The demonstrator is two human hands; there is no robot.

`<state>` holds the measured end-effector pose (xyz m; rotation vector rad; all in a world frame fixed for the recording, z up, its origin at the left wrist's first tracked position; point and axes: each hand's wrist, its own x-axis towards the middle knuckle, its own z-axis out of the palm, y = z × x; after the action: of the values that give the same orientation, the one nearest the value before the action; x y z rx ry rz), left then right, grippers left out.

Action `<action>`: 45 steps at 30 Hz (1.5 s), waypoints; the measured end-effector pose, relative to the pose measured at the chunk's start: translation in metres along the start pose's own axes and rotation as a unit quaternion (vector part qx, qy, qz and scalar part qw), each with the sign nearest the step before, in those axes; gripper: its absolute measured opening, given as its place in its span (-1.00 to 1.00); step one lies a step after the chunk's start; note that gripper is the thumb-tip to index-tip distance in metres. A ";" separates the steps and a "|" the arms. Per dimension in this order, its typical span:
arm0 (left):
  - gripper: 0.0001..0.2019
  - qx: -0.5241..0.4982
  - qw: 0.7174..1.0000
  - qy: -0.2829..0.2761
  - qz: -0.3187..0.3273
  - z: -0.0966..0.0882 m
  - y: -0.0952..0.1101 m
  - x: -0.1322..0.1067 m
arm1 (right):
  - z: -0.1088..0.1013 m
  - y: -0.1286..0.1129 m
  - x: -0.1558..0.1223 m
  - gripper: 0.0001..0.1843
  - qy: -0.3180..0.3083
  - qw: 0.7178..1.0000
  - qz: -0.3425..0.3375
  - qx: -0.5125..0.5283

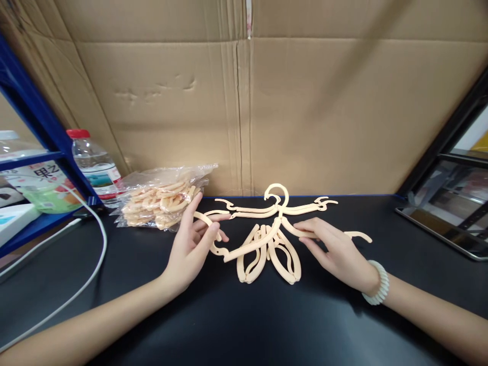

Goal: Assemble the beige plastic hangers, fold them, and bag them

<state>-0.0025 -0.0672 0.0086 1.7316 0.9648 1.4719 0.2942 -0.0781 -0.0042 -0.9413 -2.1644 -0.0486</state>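
Observation:
A peach-coloured folding clothes hanger (251, 246), its arms spread and hook pointing up, is held between my hands above the black table. My left hand (190, 239) grips the curved end piece of its left arm between thumb and fingers, the index finger raised. On the right arm, my right hand (331, 246) is closed in a pinch, hiding part of it; the end tip shows beyond the knuckles. Just beneath the hanger lies a folded hanger (246, 274) with its arms looped down. Behind them more spread hangers (255, 209) rest on the table.
A clear plastic bag (163, 198) of hanger parts lies at the back left, beside a red-capped water bottle (95, 165). A white cable (102, 239) curves over the table's left side. Cardboard (343, 112) walls the back. A dark-framed rack (438, 157) stands right.

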 end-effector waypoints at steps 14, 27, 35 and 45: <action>-0.42 0.182 0.959 -0.184 0.114 -0.002 0.001 -0.007 | -0.001 0.001 0.002 -0.75 0.032 0.999 -0.001 0.009; -0.71 0.156 0.982 -0.094 0.053 -0.002 -0.003 -0.002 | -0.006 0.005 0.005 -0.74 -0.023 0.997 -0.033 -0.058; -0.70 0.165 0.981 -0.087 0.049 -0.004 -0.003 -0.003 | -0.008 0.005 0.002 -0.75 -0.032 0.962 0.010 -0.270; -0.71 0.181 0.977 -0.097 0.065 -0.005 -0.002 -0.003 | -0.009 0.006 0.003 -0.78 -0.037 0.923 0.043 -0.379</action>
<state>-0.0080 -0.0683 0.0059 2.1921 1.0819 1.2295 0.3024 -0.0752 0.0028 -1.4746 -2.1869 -0.8735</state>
